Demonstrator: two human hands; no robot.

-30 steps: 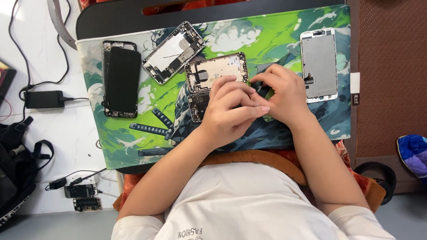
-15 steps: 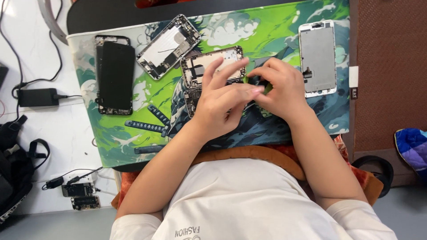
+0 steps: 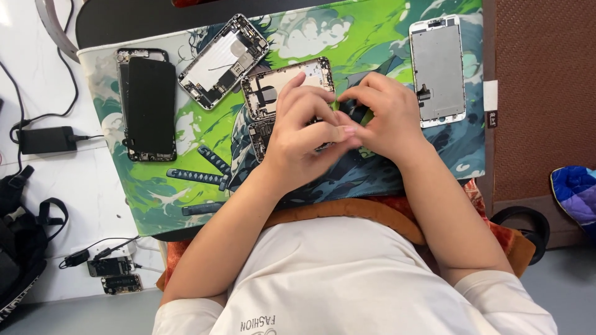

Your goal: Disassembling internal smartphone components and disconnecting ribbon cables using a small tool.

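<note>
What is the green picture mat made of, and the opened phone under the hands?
The mat looks like soft cloth-topped rubber: matte printed surface, thin flexible edge. The opened phone shell under the left hand and right hand looks like metal, with a pale, dully shiny frame, though coated plastic is possible.

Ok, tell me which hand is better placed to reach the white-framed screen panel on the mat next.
Right. The right hand lies nearest the white-framed screen panel, with only bare mat between. The left hand sits over the opened phone housing and would probably have to cross the right.
</note>
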